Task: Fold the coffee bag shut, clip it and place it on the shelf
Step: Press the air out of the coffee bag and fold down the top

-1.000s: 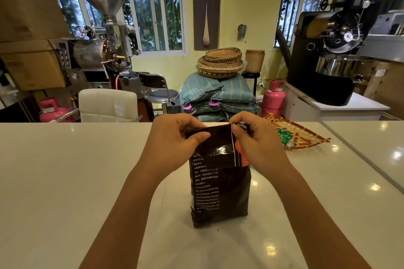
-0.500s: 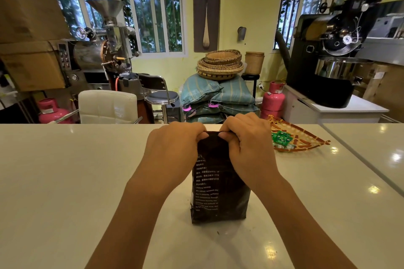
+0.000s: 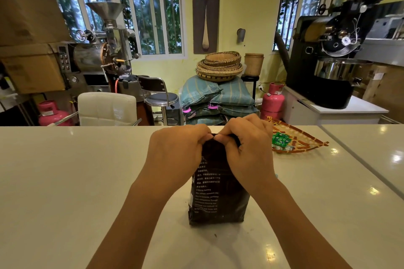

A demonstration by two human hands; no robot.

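A dark brown coffee bag [image 3: 218, 194] with white print stands upright on the white counter [image 3: 72, 181]. My left hand [image 3: 177, 153] grips the left side of its folded top. My right hand [image 3: 249, 148] grips the right side, thumbs nearly touching at the middle. The top fold is mostly hidden under my fingers. I see no clip and no shelf.
A flat woven tray [image 3: 299, 140] with small green packets lies on the counter just right of my right hand. Beyond the counter stand a white chair [image 3: 107, 109], a stool, stacked sacks, pink gas cylinders and two coffee roasters.
The bag's open top has been folded down. Both hands came together and lower over the fold, and the bag stands shorter.
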